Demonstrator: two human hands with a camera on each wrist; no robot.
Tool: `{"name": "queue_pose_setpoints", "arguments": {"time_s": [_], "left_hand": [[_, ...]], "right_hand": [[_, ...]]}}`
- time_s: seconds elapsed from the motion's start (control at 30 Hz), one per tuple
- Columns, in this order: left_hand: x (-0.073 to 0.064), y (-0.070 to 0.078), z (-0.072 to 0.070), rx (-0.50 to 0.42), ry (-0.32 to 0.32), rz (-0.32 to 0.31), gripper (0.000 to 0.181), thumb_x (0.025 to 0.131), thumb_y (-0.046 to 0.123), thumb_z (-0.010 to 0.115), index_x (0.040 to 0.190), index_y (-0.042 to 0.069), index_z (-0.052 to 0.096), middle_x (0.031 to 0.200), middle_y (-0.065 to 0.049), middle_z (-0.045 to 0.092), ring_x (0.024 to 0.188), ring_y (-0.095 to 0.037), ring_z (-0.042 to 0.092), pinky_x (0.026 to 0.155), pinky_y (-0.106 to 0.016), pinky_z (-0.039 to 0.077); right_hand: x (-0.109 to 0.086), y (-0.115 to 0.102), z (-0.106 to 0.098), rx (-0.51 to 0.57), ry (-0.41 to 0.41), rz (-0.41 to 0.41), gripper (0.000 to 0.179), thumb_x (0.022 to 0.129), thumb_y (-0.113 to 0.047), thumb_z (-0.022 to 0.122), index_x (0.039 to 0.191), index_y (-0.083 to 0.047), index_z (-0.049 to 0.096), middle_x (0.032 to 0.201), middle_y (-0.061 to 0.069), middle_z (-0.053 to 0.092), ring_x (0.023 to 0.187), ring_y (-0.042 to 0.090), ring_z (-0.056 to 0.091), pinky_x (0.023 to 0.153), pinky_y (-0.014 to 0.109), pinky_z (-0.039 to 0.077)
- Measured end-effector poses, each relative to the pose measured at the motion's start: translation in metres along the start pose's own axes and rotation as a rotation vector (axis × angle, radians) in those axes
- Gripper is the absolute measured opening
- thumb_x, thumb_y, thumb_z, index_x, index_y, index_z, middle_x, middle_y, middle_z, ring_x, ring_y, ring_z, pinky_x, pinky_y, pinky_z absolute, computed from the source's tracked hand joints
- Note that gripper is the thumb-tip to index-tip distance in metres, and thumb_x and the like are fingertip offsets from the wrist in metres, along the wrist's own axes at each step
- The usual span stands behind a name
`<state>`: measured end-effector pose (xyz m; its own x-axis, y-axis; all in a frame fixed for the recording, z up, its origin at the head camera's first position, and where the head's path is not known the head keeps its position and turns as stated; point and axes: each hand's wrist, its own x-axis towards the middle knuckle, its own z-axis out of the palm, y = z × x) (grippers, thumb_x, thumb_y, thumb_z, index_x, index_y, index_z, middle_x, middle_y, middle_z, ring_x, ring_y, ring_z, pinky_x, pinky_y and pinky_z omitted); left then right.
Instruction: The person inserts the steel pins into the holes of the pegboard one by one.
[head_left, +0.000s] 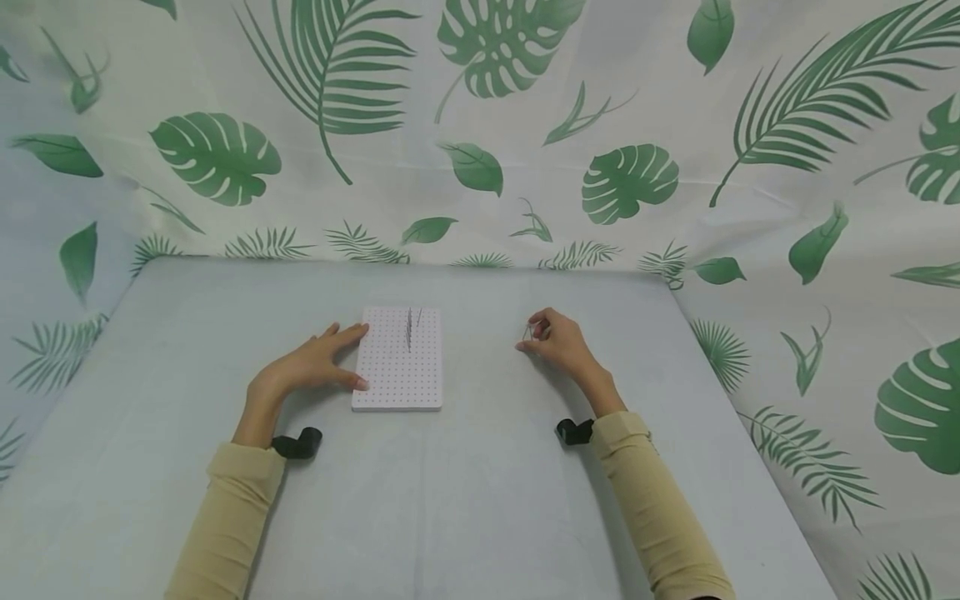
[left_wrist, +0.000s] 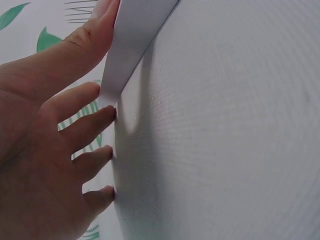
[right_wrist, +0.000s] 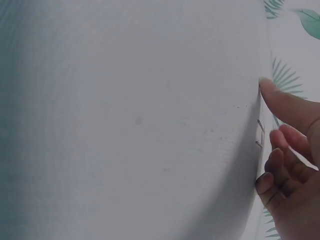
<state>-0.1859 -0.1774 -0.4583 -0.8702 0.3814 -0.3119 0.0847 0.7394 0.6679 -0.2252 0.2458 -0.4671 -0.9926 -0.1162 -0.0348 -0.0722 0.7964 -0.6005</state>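
Observation:
A white pegboard (head_left: pixel 397 379) with rows of small holes lies flat on the table. Several thin metal pins (head_left: pixel 409 329) stand up from its upper right part. My left hand (head_left: pixel 311 364) rests at the board's left side with its fingers spread, thumb and index finger at the edge. In the left wrist view the thumb (left_wrist: pixel 75 55) lies against the board's side (left_wrist: pixel 132 45). Over to the right, my right hand (head_left: pixel 558 340) is low at the tabletop. A small bent wire piece (right_wrist: pixel 259 134) shows between its parted thumb and fingers; whether they touch it is unclear.
A pale cloth covers the table (head_left: pixel 480 500). Behind it and along the sides hangs a white curtain with green leaf prints (head_left: pixel 540 183). Black wrist cameras (head_left: pixel 298 444) sit at both cuffs.

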Motion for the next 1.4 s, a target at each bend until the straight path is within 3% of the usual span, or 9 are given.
{"name": "queue_pose_setpoints", "arguments": {"time_s": [0.23,0.47,0.67,0.97,1.17,1.4], "left_hand": [[0.000,0.000,-0.001,-0.003,0.007,0.007,0.104,0.082,0.043,0.084,0.163,0.011,0.028,0.171,-0.022,0.015,0.157,-0.051,0.001,0.120,-0.077,0.004],[-0.004,-0.004,0.006,-0.026,-0.030,0.002,0.105,0.082,0.042,0.085,0.164,0.011,0.027,0.170,-0.024,0.013,0.156,-0.052,-0.001,0.119,-0.078,0.005],[-0.002,-0.004,0.007,-0.021,-0.008,0.021,0.103,0.083,0.042,0.084,0.163,0.011,0.028,0.170,-0.023,0.014,0.157,-0.051,0.001,0.120,-0.076,0.005],[0.001,-0.001,0.002,0.004,-0.003,0.005,0.103,0.083,0.041,0.084,0.164,0.010,0.027,0.170,-0.023,0.014,0.157,-0.050,0.000,0.121,-0.075,0.003],[0.002,-0.002,0.001,0.017,-0.004,-0.007,0.104,0.083,0.043,0.084,0.164,0.011,0.026,0.170,-0.023,0.014,0.157,-0.050,0.001,0.121,-0.075,0.004],[0.001,-0.002,-0.001,0.004,-0.005,0.005,0.104,0.083,0.042,0.084,0.164,0.011,0.026,0.170,-0.024,0.013,0.157,-0.051,0.001,0.121,-0.076,0.004]], "right_hand": [[0.000,0.000,0.001,0.038,0.054,-0.047,0.036,0.091,-0.014,0.079,0.120,-0.002,0.063,0.104,0.013,0.070,0.087,0.026,0.067,0.070,0.031,0.053],[-0.002,0.000,0.008,0.068,0.037,-0.069,0.028,0.093,-0.011,0.076,0.117,-0.001,0.063,0.103,0.016,0.076,0.092,0.028,0.071,0.074,0.034,0.056],[-0.002,-0.006,0.009,0.086,0.053,-0.080,0.023,0.093,-0.011,0.075,0.112,-0.005,0.065,0.097,0.014,0.077,0.088,0.027,0.072,0.070,0.033,0.055],[0.006,-0.021,0.013,0.208,0.024,-0.119,0.020,0.093,-0.009,0.074,0.110,-0.002,0.065,0.091,0.016,0.075,0.074,0.024,0.073,0.061,0.027,0.056],[0.009,-0.035,0.019,0.289,-0.003,-0.152,0.020,0.093,-0.005,0.073,0.111,-0.001,0.064,0.093,0.019,0.074,0.074,0.027,0.074,0.061,0.033,0.062],[0.015,-0.043,0.027,0.312,-0.010,-0.179,0.021,0.093,-0.004,0.074,0.111,0.000,0.064,0.094,0.019,0.074,0.073,0.027,0.076,0.062,0.033,0.063]]}}
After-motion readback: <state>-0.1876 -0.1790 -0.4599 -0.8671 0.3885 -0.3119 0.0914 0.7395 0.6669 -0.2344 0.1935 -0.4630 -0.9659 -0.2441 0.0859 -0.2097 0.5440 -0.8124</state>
